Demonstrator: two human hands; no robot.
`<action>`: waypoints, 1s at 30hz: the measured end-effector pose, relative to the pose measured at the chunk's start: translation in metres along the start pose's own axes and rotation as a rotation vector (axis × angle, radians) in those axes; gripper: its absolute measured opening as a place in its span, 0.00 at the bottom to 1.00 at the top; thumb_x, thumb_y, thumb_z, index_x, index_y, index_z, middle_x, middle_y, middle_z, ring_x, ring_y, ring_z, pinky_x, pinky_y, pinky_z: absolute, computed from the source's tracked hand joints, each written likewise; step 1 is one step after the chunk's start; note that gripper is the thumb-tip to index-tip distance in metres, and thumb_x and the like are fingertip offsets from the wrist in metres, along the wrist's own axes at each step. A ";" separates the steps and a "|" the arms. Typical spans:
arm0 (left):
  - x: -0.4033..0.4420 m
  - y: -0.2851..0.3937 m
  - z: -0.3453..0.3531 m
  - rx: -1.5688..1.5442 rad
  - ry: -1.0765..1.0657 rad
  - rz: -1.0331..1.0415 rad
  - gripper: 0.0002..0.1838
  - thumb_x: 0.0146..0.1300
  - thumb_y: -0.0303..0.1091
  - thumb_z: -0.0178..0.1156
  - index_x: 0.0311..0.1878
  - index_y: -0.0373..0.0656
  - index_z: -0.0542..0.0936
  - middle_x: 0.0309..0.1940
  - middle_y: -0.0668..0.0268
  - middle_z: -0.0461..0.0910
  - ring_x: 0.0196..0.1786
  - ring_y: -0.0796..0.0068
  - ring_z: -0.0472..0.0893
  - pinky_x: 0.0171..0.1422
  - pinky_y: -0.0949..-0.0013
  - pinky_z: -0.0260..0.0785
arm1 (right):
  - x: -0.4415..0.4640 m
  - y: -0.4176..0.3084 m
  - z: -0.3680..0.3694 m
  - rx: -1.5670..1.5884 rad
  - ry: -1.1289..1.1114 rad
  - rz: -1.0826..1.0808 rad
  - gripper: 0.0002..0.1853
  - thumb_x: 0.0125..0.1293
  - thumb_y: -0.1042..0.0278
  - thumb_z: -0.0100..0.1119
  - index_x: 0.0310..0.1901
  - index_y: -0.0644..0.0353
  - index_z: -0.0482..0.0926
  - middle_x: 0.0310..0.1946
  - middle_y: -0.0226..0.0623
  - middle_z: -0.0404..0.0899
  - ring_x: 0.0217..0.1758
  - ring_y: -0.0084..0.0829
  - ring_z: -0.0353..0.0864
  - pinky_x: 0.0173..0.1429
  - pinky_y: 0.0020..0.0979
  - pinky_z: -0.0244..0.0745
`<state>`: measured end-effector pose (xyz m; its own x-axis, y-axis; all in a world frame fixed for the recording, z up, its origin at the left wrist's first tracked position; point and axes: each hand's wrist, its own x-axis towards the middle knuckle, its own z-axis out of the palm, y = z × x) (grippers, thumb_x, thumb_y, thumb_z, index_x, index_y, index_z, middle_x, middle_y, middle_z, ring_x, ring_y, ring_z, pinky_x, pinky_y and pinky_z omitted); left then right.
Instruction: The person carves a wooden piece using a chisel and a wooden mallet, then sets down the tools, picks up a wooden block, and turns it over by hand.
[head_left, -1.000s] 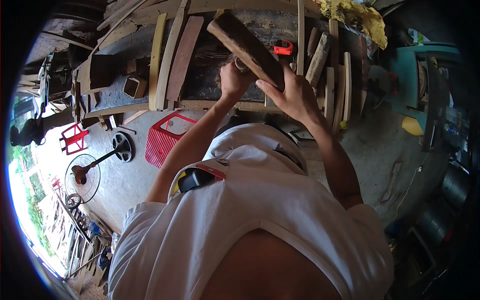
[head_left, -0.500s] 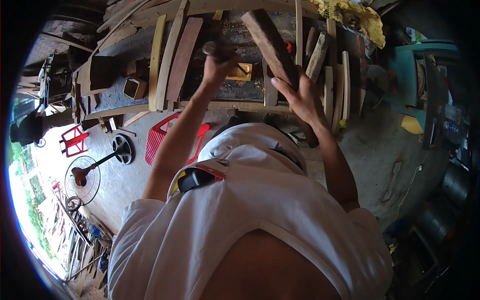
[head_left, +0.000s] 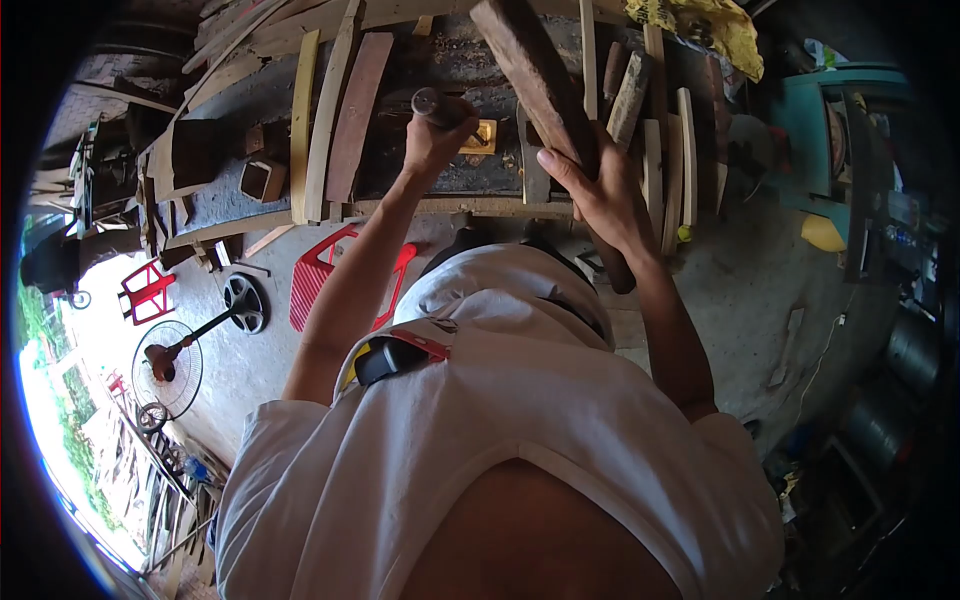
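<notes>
My left hand (head_left: 434, 146) is closed around a chisel (head_left: 428, 101) with a dark, round handle. Its lower end reaches toward a small yellowish wooden block (head_left: 485, 138) on the dark workbench (head_left: 420, 181); the tip is too small to make out. In my right hand (head_left: 603, 195) is a thick, rough wooden mallet (head_left: 535, 75), held tilted above the bench to the right of the block. The mallet's handle sticks out below my fist, and its head is apart from the chisel.
Long boards (head_left: 361, 115) lie across the bench on the left, and more wood strips (head_left: 688, 155) on the right. A hollow wooden box (head_left: 262, 180) sits at the far left. Below are a red plastic stool (head_left: 312, 280) and a standing fan (head_left: 168, 365). A teal cabinet (head_left: 800, 120) stands at right.
My left hand, blurred before, now shows sharply, with the chisel still beside the block. The mallet has shifted slightly up and left in view, and the whole view has turned a little.
</notes>
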<state>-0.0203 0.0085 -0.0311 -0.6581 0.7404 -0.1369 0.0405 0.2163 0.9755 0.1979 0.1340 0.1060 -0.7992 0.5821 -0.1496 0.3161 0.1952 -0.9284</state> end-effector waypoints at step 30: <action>0.004 0.002 -0.019 -0.376 -0.034 -0.132 0.08 0.61 0.24 0.66 0.44 0.39 0.82 0.44 0.61 0.84 0.47 0.72 0.84 0.54 0.71 0.80 | 0.019 0.017 0.001 -0.098 -0.023 -0.055 0.34 0.65 0.44 0.65 0.59 0.67 0.71 0.33 0.38 0.80 0.20 0.25 0.77 0.25 0.30 0.73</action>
<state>-0.0370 0.0000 -0.0260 -0.6137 0.7437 -0.2651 -0.3252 0.0678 0.9432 0.1875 0.1475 0.0872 -0.8278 0.5505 -0.1083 0.3192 0.3033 -0.8978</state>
